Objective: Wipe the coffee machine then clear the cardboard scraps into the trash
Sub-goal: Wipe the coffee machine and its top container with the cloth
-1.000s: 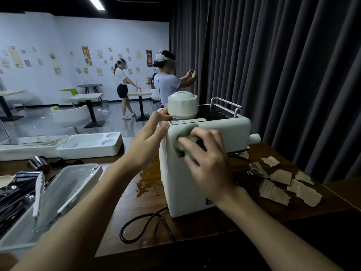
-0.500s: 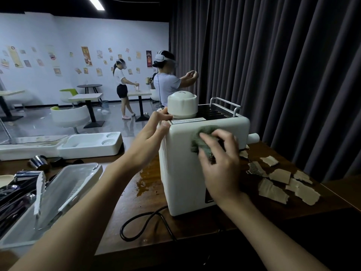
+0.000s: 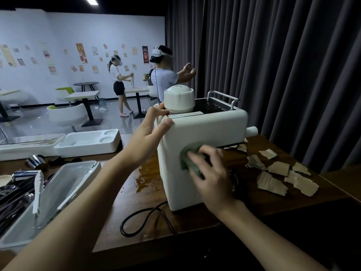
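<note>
A white boxy coffee machine [image 3: 207, 128] with a round lid stands on the dark wooden table [image 3: 148, 222]. My left hand [image 3: 150, 133] grips its upper left corner, thumb on the near face and fingers over the top edge. My right hand [image 3: 211, 173] presses a grey-green cloth [image 3: 188, 157] against the middle of the machine's near side; the hand is blurred. Several torn brown cardboard scraps [image 3: 277, 169] lie on the table to the right of the machine.
A brown liquid stain [image 3: 145, 177] marks the table left of the machine. A black power cord [image 3: 144, 218] loops near the front edge. A clear plastic tray [image 3: 56, 192] with utensils and a white tray [image 3: 88, 140] sit at left. Dark curtains hang behind; two people stand farther back.
My right hand has slid the cloth down the machine's near side, from near the top edge to its middle. My left hand has kept its hold on the corner.
</note>
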